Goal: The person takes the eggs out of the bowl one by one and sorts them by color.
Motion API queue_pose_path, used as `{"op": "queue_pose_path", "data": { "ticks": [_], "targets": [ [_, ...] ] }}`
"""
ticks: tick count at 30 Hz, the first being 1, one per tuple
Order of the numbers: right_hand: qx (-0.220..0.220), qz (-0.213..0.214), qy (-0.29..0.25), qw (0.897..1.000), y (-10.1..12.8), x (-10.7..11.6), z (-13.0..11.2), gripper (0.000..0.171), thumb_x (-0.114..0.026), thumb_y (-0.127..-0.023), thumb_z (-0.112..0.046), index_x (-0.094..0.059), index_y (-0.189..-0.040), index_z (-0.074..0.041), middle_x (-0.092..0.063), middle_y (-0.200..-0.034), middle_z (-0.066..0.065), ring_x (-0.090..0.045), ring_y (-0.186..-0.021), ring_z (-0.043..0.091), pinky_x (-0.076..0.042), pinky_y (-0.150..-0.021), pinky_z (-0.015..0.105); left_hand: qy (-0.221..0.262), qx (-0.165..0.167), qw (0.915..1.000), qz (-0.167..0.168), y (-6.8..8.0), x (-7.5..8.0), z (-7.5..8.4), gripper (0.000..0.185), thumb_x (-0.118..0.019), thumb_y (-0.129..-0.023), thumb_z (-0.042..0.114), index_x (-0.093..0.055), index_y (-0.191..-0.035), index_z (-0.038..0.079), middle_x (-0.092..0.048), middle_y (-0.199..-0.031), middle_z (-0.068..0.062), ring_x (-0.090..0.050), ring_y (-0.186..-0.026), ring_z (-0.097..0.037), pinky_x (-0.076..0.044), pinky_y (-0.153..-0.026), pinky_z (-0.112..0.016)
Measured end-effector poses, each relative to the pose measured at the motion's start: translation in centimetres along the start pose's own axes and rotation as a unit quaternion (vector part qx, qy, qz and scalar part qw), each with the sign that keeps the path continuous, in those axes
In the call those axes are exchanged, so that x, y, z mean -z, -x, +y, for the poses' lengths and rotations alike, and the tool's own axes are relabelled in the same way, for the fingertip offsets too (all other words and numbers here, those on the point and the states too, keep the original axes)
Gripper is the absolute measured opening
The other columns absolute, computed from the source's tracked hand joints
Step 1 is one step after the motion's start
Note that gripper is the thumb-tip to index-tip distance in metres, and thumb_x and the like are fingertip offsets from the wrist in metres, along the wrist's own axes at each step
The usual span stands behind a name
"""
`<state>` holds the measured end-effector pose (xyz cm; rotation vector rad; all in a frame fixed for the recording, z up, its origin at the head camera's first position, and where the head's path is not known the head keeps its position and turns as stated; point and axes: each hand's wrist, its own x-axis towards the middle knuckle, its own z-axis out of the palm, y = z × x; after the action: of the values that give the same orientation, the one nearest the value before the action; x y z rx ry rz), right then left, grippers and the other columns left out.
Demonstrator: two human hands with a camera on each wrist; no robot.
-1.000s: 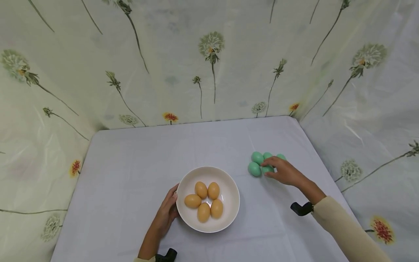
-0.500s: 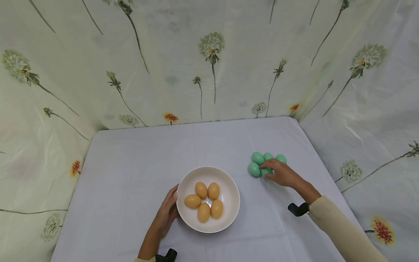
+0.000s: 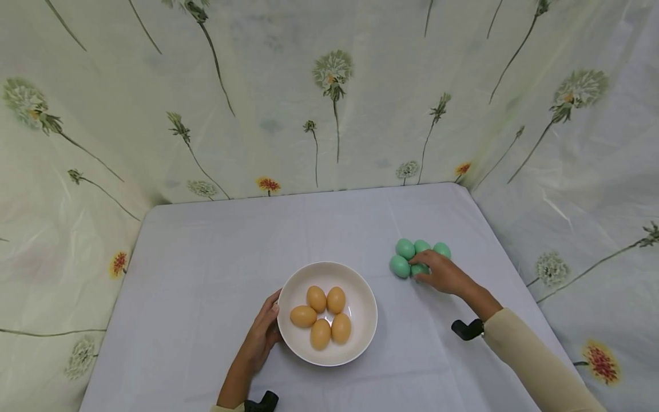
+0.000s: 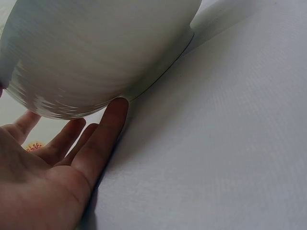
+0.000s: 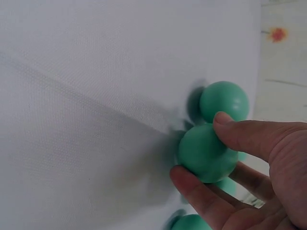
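Note:
A white bowl (image 3: pixel 360 335) near the table's front holds several orange-brown eggs (image 3: pixel 320 313). My left hand (image 3: pixel 264 333) rests open against the bowl's left wall, its fingers (image 4: pixel 103 136) straight along the underside of the bowl (image 4: pixel 100 52). To the right lies a cluster of several green eggs (image 3: pixel 405 248). My right hand (image 3: pixel 444 273) pinches one green egg (image 5: pixel 206 152) between thumb and fingers, down on the cloth beside the others; another green egg (image 5: pixel 224 100) lies just beyond it.
The table (image 3: pixel 216 257) is covered with a pale grey cloth and walled on three sides by a floral curtain (image 3: pixel 329 97). Black wrist mounts (image 3: pixel 467 329) sit on both forearms.
My right hand has drawn back slightly toward me and closed its grip on one green egg. The left hand and bowl have not moved.

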<state>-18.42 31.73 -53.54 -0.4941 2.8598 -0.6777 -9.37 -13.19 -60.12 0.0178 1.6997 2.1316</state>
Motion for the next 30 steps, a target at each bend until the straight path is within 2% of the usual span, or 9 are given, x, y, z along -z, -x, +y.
{"op": "queue_pose_path", "data": {
  "ticks": [10,19,25,30],
  "targets": [
    [-0.010,0.007,-0.002,1.000,-0.4,-0.3,0.9,0.036,-0.076,-0.085,-0.004,-0.067,-0.120,0.000,-0.063,-0.121,0.018,-0.056,-0.119,0.040,-0.047,-0.098,0.055,0.002,-0.003,1.0000,0.000,-0.2,0.0,-0.1,0.058,-0.039,-0.105,0.046,-0.029,-0.156,0.022,-0.027,-0.163,-0.013,-0.040,-0.141,-0.041,-0.049,-0.099,-0.047],
    [-0.023,0.000,-0.004,1.000,1.0,-1.2,1.0,0.039,-0.076,-0.085,-0.006,-0.065,-0.122,-0.001,-0.062,-0.126,0.018,-0.054,-0.123,0.042,-0.045,-0.100,0.057,0.010,0.019,0.9997,-0.010,0.6,-0.1,-1.1,0.061,-0.038,-0.104,0.048,-0.027,-0.157,0.020,-0.022,-0.165,-0.015,-0.035,-0.144,-0.044,-0.048,-0.101,-0.049],
    [-0.003,-0.022,0.004,1.000,1.4,-0.4,0.7,0.043,-0.075,-0.086,-0.008,-0.062,-0.126,0.003,-0.061,-0.129,0.022,-0.055,-0.123,0.044,-0.048,-0.098,0.056,0.004,0.026,0.9996,-0.006,0.8,0.0,-1.2,0.062,-0.038,-0.104,0.048,-0.026,-0.158,0.019,-0.020,-0.165,-0.016,-0.032,-0.145,-0.045,-0.047,-0.103,-0.050],
    [0.005,-0.013,0.030,0.999,0.7,1.5,-0.2,0.045,-0.075,-0.087,-0.008,-0.061,-0.128,0.004,-0.060,-0.128,0.023,-0.057,-0.117,0.042,-0.050,-0.094,0.054,-0.008,0.008,0.9999,-0.002,-0.1,0.2,-0.3,0.061,-0.037,-0.104,0.049,-0.027,-0.157,0.020,-0.023,-0.165,-0.015,-0.033,-0.145,-0.044,-0.044,-0.106,-0.053]
  ]
}}
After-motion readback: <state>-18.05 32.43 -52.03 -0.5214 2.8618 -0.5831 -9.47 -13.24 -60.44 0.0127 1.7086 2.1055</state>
